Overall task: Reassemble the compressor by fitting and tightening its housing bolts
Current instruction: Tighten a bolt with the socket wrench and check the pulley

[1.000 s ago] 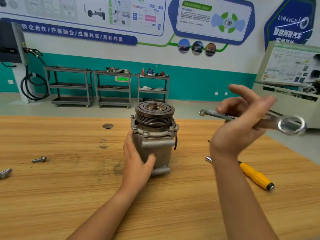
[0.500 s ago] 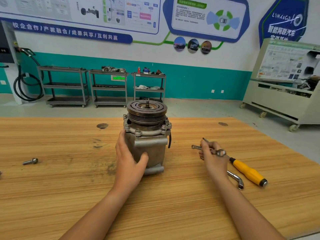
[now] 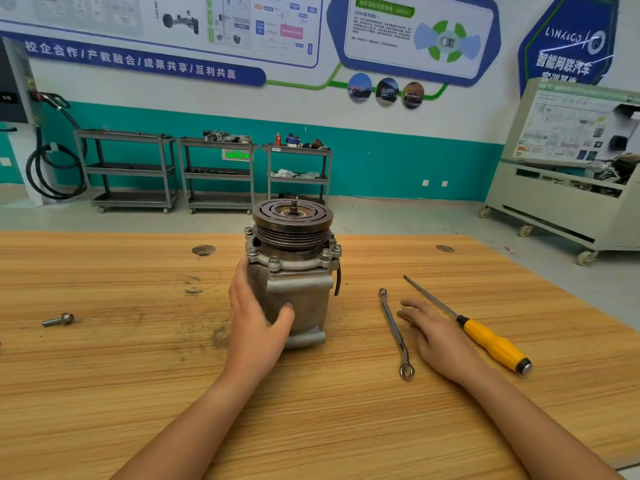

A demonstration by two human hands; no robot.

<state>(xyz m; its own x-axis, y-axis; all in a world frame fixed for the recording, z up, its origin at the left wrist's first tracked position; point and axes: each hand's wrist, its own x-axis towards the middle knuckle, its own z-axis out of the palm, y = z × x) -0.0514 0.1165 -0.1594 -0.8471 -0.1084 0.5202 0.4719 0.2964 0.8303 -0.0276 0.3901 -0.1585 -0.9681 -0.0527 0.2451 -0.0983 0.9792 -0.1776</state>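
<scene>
Your left hand [image 3: 256, 317] hugs the compressor [image 3: 294, 282], your right hand [image 3: 437, 338] lies flat and empty, and that lone bolt [image 3: 59, 319] could get forgotten.

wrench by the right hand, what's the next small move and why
Probably curl the right hand round the wrench lying beside it: that hand is open and empty, the left hand grips the compressor steady, and the flange bolts sit in place, perhaps not yet tight.

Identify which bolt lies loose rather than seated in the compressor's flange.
The lone bolt lying on its side on the table, well left of the compressor. The other visible bolts stand upright in the flange below the pulley.
</scene>
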